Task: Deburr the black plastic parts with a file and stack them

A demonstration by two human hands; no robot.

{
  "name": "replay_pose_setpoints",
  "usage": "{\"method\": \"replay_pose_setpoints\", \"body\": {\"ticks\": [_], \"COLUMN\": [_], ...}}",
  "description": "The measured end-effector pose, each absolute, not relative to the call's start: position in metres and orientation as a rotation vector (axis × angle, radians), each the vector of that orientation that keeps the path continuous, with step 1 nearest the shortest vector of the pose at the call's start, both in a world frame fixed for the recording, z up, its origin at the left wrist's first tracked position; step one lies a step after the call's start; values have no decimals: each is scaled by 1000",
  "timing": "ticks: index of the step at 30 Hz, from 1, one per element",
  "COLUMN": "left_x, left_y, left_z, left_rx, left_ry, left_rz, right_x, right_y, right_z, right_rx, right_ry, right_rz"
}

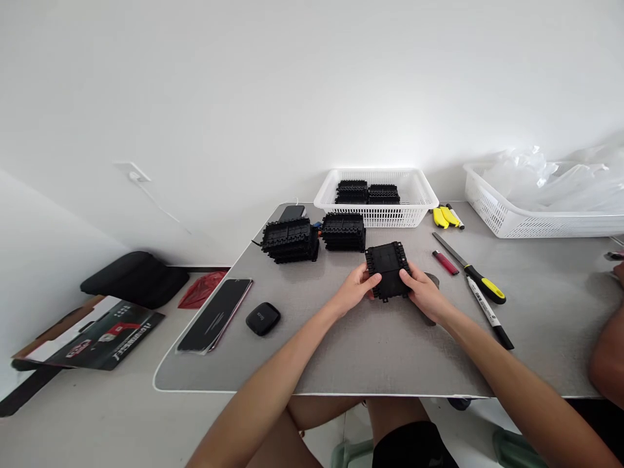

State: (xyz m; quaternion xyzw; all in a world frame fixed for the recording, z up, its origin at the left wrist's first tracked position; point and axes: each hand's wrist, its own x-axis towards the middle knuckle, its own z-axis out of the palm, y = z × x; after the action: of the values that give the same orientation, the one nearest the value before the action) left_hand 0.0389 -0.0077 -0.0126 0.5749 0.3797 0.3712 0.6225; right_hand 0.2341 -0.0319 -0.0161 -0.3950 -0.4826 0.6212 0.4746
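Between my two hands is a square black plastic part (pixel 389 268) with toothed edges, raised a little off the table and tilted toward me. My left hand (pixel 357 288) grips its left side, thumb on the face. On the opposite edge my right hand (pixel 423 290) holds it the same way. A dark grey object (pixel 431 281) lies partly hidden behind my right hand. Beyond my hands stand two stacks of similar black parts, a left stack (pixel 289 239) and a right stack (pixel 344 231).
More black parts sit in a white basket (pixel 424 188). Plastic bags fill another basket (pixel 507 218). To the right lie a file (pixel 480 282), a marker (pixel 489 312), a red lighter (pixel 445 262) and yellow-handled tool (pixel 445 216). Left are a black case (pixel 263 318) and flat packet (pixel 214 316). Another person's arm (pixel 609 351) rests far right.
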Motion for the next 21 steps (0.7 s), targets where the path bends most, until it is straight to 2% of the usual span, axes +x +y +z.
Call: {"method": "replay_pose_setpoints", "body": {"ticks": [5, 14, 21], "left_x": [42, 44, 45], "left_y": [-9, -18, -18], "left_z": [-15, -16, -16], "left_rx": [1378, 1550, 1657], "left_ry": [968, 1138, 1216], "left_rz": [944, 971, 1071], "right_x": [236, 234, 237], "right_y": [-29, -32, -33], "right_z": [-18, -15, -10], "right_rx": [-988, -1316, -1073], "right_ry": [-1232, -1441, -1510], "right_rz": [1491, 1132, 1467]}}
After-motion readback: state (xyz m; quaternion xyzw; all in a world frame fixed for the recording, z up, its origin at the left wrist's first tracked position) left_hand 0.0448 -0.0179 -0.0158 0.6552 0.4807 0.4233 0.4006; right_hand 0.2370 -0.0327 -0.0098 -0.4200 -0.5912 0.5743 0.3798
